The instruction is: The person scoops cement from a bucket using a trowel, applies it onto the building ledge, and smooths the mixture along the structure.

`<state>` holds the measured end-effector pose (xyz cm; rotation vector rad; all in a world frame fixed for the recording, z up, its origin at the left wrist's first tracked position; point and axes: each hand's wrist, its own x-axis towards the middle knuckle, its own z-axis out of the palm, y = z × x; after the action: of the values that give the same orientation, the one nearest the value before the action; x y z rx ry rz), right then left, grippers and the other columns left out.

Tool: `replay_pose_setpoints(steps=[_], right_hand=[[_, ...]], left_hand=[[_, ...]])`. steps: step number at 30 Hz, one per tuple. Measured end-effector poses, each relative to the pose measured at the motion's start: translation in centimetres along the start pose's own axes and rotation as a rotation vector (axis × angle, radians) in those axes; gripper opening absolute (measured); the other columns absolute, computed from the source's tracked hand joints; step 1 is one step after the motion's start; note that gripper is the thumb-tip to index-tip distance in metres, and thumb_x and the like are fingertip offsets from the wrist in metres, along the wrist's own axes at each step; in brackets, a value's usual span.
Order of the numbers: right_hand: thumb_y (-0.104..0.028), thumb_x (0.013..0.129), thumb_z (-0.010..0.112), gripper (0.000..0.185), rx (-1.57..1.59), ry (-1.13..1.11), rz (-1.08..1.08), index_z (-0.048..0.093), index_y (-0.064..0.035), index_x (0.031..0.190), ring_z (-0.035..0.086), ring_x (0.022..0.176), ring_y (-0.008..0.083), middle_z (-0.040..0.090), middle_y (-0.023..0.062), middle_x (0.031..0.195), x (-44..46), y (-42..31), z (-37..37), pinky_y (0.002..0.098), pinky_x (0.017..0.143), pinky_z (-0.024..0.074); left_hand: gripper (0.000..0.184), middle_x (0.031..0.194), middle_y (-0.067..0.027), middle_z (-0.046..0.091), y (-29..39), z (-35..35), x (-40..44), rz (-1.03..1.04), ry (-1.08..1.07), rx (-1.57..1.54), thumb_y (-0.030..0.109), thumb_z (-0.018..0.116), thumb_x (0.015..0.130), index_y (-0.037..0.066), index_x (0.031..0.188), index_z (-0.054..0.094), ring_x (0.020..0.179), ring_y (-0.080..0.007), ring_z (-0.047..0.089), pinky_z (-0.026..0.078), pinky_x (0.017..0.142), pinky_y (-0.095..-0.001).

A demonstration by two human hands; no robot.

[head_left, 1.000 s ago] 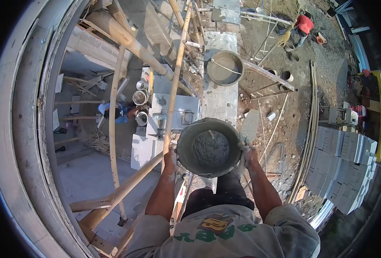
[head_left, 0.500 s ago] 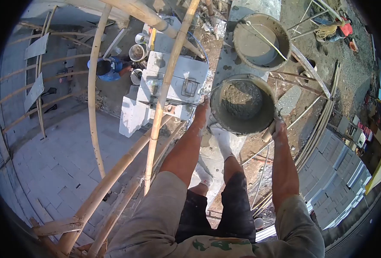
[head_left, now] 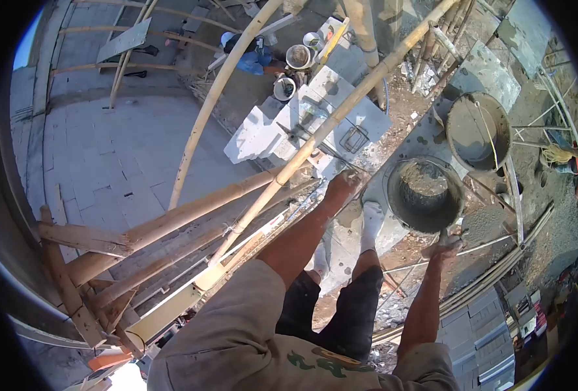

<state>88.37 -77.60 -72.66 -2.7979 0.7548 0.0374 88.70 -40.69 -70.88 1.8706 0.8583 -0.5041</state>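
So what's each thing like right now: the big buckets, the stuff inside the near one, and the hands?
Near bucket: open-topped, partly filled
Grey mix: lumpy, partly sunlit
Far bucket: open-topped, handle across
Left hand: off the buckets
Right hand: close against near bucket

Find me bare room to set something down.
The grey, blotched walkway looks bare beyond the dark round bucket of wet mortar, left of the round bucket with a pale handle. It's crowded where those buckets nearly meet and around the white-socked feet.
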Motion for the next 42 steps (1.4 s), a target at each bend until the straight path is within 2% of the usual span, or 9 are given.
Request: replay_pose_setpoints(steps=[4, 8, 10, 17, 19, 23, 27, 36, 42], right_hand=[[-0.039, 0.085, 0.058, 0.069, -0.010, -0.112, -0.541, 0.038, 0.0108, 0.129, 0.055, 0.106, 0.0452, 0.056, 0.0301, 0.114, -1.6, -2.0, 0.7, 0.0495, 0.090, 0.0450], [-0.023, 0.078, 0.064, 0.048, -0.671, -1.006, -0.497, 0.051, 0.0010, 0.118, 0.057, 0.109, 0.0395, 0.060, 0.0253, 0.111, 2.2, -7.1, 0.0, 0.0454, 0.088, 0.0488], [-0.021, 0.077, 0.064, 0.043, -0.791, -1.064, -0.600, 0.056, -0.0019, 0.115, 0.057, 0.112, 0.0345, 0.062, 0.0226, 0.112, 4.7, -6.7, 3.5, 0.0449, 0.088, 0.0494], [-0.025, 0.069, 0.071, 0.055, -0.827, -0.967, -0.716, 0.056, -0.0043, 0.118, 0.061, 0.107, 0.0326, 0.065, 0.0168, 0.110, 5.6, -7.5, 3.8, 0.0447, 0.087, 0.0510], [-0.025, 0.069, 0.072, 0.058, -0.739, -0.888, -0.693, 0.055, -0.0046, 0.120, 0.060, 0.105, 0.0329, 0.065, 0.0157, 0.109, 5.4, -7.8, 3.3, 0.0442, 0.086, 0.0508], [-0.025, 0.071, 0.070, 0.054, -0.485, -0.867, -0.796, 0.056, -0.0042, 0.118, 0.060, 0.100, 0.0311, 0.064, 0.0147, 0.105, -0.1, -13.4, -0.9, 0.0429, 0.083, 0.0501], [-0.025, 0.073, 0.069, 0.050, -0.245, -0.926, -0.938, 0.057, -0.0039, 0.116, 0.059, 0.095, 0.0294, 0.064, 0.0137, 0.101, -7.5, -18.8, -6.0, 0.0415, 0.079, 0.0494], [-0.025, 0.077, 0.066, 0.042, 0.046, -0.961, -1.035, 0.060, -0.0030, 0.112, 0.058, 0.084, 0.0256, 0.062, 0.0115, 0.091, -21.3, -29.9, -16.7, 0.0383, 0.071, 0.0477], [-0.025, 0.080, 0.064, 0.037, 0.275, -0.883, -0.811, 0.062, -0.0024, 0.109, 0.057, 0.077, 0.0230, 0.062, 0.0099, 0.085, -28.3, -31.1, -20.7, 0.0363, 0.066, 0.0467]], left_hand=[[0.043, 0.092, -0.0147, 0.068, 0.5, -7.0, -5.2, 0.007, 0.150, 0.122, 0.040, 0.062, 0.087, 0.006, 0.113, 0.061, 0.085, -0.0272, 0.065, 0.049, 0.077, -0.0365], [0.047, 0.103, -0.0194, 0.066, -4.8, -12.3, -12.2, -0.078, 0.250, 0.212, 0.044, 0.059, 0.088, 0.004, 0.112, 0.062, 0.097, -0.0323, 0.063, 0.048, 0.084, -0.0388], [0.045, 0.107, -0.0198, 0.064, -8.0, -15.2, -16.9, -0.163, 0.275, 0.232, 0.042, 0.058, 0.089, 0.003, 0.111, 0.062, 0.101, -0.0328, 0.061, 0.048, 0.085, -0.0398], [0.038, 0.071, -0.0045, 0.060, -20.5, -26.8, -34.1, -0.340, 0.818, -0.471, 0.037, 0.055, 0.092, 0.000, 0.091, 0.065, 0.064, -0.0128, 0.053, 0.045, 0.062, -0.0310], [0.034, 0.078, 0.0001, 0.057, -13.4, -29.4, -38.6, -0.420, 1.039, -0.570, 0.041, 0.058, 0.090, 0.007, 0.093, 0.058, 0.072, -0.0120, 0.055, 0.040, 0.064, -0.0250], [0.031, 0.063, 0.0046, 0.043, -14.6, -32.8, -43.2, 0.077, 1.242, -0.681, 0.033, 0.055, 0.093, 0.017, 0.067, 0.051, 0.062, -0.0069, 0.041, 0.032, 0.058, -0.0273], [0.022, 0.077, -0.0236, 0.061, -13.8, -34.8, -49.0, -0.298, 1.691, 0.054, 0.021, 0.056, 0.084, 0.003, 0.094, 0.064, 0.075, -0.0414, 0.060, 0.048, 0.066, -0.0426], [0.022, 0.085, -0.0133, 0.068, -10.3, -43.9, -67.7, -0.551, 2.089, -0.043, 0.020, 0.058, 0.083, 0.007, 0.097, 0.068, 0.080, -0.0260, 0.065, 0.049, 0.073, -0.0350], [0.028, 0.100, -0.0160, 0.065, -12.9, -53.7, -79.6, -0.075, 2.406, -0.081, 0.024, 0.054, 0.092, 0.001, 0.107, 0.063, 0.091, -0.0284, 0.062, 0.047, 0.081, -0.0374]])
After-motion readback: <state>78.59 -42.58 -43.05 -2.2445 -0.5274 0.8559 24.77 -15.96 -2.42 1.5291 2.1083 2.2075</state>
